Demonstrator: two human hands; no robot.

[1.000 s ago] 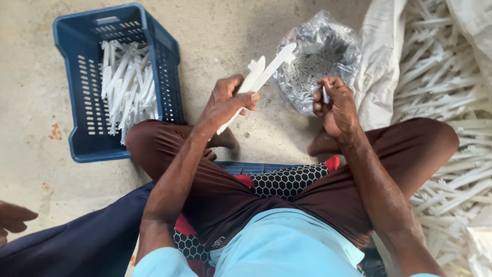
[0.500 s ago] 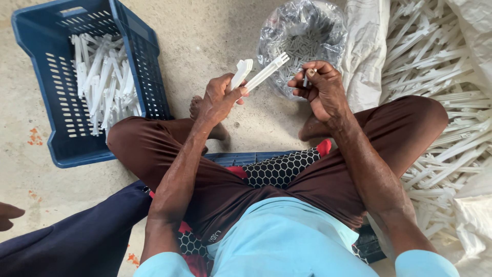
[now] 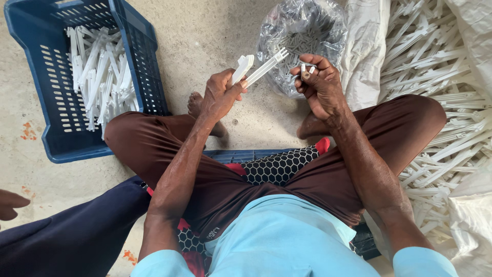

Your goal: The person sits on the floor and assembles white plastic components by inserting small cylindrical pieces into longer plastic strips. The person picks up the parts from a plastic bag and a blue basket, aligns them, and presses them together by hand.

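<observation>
White plastic strips (image 3: 256, 69) gripped in left hand (image 3: 220, 95); right hand (image 3: 318, 84) pinches small white pieces (image 3: 306, 69).

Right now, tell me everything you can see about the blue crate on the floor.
The blue crate is a rectangular plastic bin with slotted, perforated walls and a thick rim. It sits open on the bare concrete floor, upper left of the view, turned at a slight angle. Inside lies a loose pile of white plastic pieces, long and thin, heaped against the right side. Its near right wall stands close by the person's left knee; neither hand touches it.
</observation>
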